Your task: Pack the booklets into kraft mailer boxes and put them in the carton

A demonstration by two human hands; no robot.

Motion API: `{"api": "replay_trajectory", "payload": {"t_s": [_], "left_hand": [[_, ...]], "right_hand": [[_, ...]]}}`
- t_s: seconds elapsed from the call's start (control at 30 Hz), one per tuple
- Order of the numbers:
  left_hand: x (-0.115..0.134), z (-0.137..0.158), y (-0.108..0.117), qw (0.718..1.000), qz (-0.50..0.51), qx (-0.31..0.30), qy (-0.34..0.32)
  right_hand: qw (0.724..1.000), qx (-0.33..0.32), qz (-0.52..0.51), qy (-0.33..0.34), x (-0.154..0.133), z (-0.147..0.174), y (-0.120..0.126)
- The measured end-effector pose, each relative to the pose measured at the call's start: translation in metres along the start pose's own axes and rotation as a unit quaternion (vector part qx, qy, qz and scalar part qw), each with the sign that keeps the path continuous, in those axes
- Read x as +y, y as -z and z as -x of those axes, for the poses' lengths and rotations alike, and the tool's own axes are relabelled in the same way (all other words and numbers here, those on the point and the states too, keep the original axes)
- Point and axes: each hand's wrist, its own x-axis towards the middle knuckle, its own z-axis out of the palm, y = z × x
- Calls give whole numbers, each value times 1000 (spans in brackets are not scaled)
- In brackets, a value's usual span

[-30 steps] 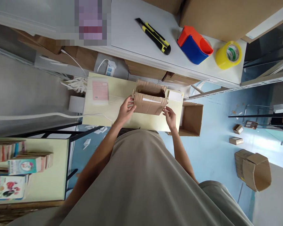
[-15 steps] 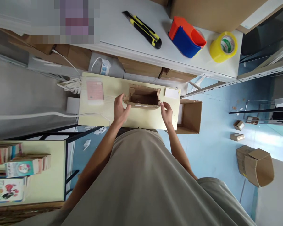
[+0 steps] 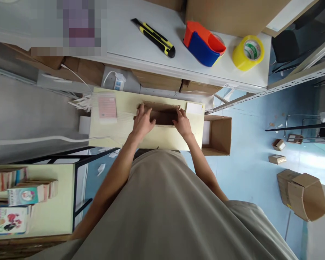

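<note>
A small open cardboard box [image 3: 161,105] sits on the pale yellow table [image 3: 162,139] in front of me, its dark inside facing up. My left hand [image 3: 143,122] is closed on the box's left end, its fingers over the rim and the thumb by the near corner. At the opposite end my right hand [image 3: 183,123] grips the right edge, fingers curled over it and the thumb by the opening. The fingertips are partly hidden by the box walls.
On the grey shelf above lie a utility knife [image 3: 155,38], a red and blue tape dispenser [image 3: 203,45] and a yellow tape roll [image 3: 241,57]. A pink paper pad [image 3: 107,107] and a white card [image 3: 194,108] flank the box. A larger open carton [image 3: 223,135] stands right of the table.
Both hands have moved inward and forward, from beside the box onto its two ends. My view has shifted slightly, so the shelf items appear further left.
</note>
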Motion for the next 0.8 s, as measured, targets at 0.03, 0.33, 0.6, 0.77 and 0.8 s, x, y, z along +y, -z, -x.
{"api": "replay_trajectory", "payload": {"t_s": [0.03,0.33,0.6,0.77,0.8], "left_hand": [[-8,2,2,1000,-5,2,7],[-58,3,-27,992,107,25,60],[-79,3,-46,974,219,46,43],[-86,4,-51,971,233,54,20],[-86,4,-51,970,237,58,12]], "right_hand": [[1000,0,11,-6,4,5,2],[998,33,-60,14,30,24,-11],[991,71,-112,33,47,25,-21],[991,73,-109,38,46,27,-15],[991,77,-105,38,45,29,-13]]}}
